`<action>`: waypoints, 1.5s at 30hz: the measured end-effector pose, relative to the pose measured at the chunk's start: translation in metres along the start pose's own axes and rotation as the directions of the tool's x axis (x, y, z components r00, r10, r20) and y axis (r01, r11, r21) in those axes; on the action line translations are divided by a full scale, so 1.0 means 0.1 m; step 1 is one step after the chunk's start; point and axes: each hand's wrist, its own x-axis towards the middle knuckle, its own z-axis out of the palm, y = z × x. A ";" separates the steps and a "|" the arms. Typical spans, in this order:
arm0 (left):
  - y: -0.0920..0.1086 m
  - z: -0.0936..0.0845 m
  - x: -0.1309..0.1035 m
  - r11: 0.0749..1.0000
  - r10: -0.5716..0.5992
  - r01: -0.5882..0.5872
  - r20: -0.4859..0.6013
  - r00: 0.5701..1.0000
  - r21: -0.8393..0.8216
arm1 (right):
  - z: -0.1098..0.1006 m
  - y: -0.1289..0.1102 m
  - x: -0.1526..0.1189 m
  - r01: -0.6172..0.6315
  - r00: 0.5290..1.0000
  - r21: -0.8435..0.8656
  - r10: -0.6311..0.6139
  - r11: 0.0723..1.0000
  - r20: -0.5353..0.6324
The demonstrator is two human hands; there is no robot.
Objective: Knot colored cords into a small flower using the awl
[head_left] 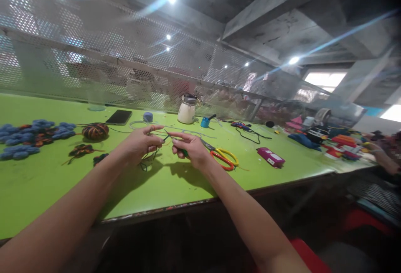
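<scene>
Over the green table my left hand pinches dark yarn, whose loose loops hang below the fingers. Close beside it on the right, my right hand is closed on a thin crochet hook with a green handle. The hook's tip and the yarn meet between the two hands. Scissors with red and yellow handles lie just right of my right hand. A multicoloured yarn ball and a small dark orange and green crocheted piece lie left of my left hand.
Blue crocheted flowers lie far left, near a black phone. Behind my hands stand a white jug and a small blue pot. A magenta box is to the right. Another person's arm shows at far right.
</scene>
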 end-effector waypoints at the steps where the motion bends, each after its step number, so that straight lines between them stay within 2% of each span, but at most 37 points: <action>1: 0.01 0.00 0.00 1.000 -0.003 0.003 0.013 1.000 0.009 | 0.00 -0.01 -0.01 0.005 1.000 -0.010 -0.005 1.000 0.008; 4: 0.03 0.00 -0.03 0.999 0.004 -0.006 0.047 0.999 0.034 | -0.01 -0.03 -0.02 0.039 0.999 -0.043 -0.038 0.998 0.013; 7: 0.05 0.01 -0.04 0.999 0.010 -0.013 0.061 0.998 0.049 | -0.01 -0.02 -0.01 0.067 0.997 -0.077 -0.069 0.995 -0.031; 12: 0.05 0.01 -0.05 0.999 -0.014 0.012 0.059 0.998 0.033 | 0.00 0.03 0.04 0.055 0.994 -0.144 -0.068 0.988 -0.090; 21: 0.07 -0.01 -0.06 0.999 -0.030 0.032 0.060 0.998 -0.036 | -0.02 0.02 0.04 0.118 0.987 -0.187 -0.135 0.975 -0.083; 28: 0.03 -0.03 -0.01 0.999 -0.016 0.017 0.042 0.999 -0.034 | -0.01 0.01 0.04 0.143 0.980 -0.292 -0.176 0.946 -0.091; 34: -0.07 -0.08 0.05 0.994 0.003 -0.010 0.066 0.998 0.109 | 0.02 0.03 0.03 0.120 0.986 -0.335 -0.151 0.935 -0.068; 38: -0.08 -0.09 0.06 0.995 -0.013 0.010 0.027 1.000 0.101 | 0.04 0.05 0.02 0.102 0.992 -0.333 -0.123 0.937 -0.042; 45: -0.06 -0.09 0.06 0.998 -0.012 0.009 0.043 0.999 0.056 | 0.04 0.05 0.02 0.091 0.987 -0.302 -0.126 0.949 -0.099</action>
